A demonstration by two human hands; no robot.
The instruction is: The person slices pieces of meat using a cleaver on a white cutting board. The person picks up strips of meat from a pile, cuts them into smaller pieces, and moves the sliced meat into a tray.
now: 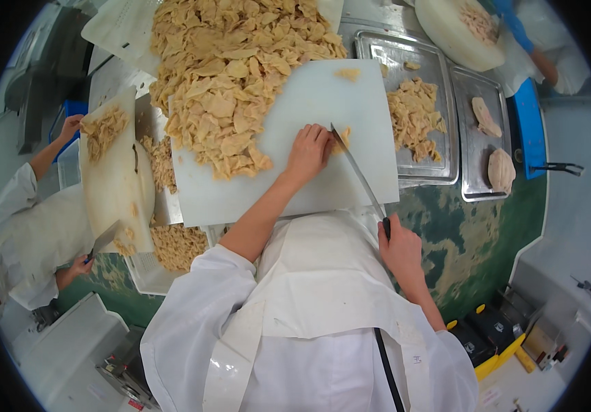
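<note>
On the white cutting board (350, 178), my left hand (309, 154) has its fingers bent and pressed together at a small piece of chicken skin (343, 140), partly hidden by the fingers and blade. My right hand (402, 250) grips the black handle of a long knife (362, 177). Its blade slants forward and left across the board, with the tip beside my left fingertips. A big heap of pale yellow chicken skin (226, 89) covers the board's left side and extends beyond it. Another small scrap (348, 73) lies near the board's far edge.
Right of the board, a metal tray (450, 165) holds more skin pieces, and a second tray (481, 189) holds two larger pale pieces. At left, a co-worker holds a knife (105, 239) over another board (103, 185). A blue-gloved person (515, 31) stands far right.
</note>
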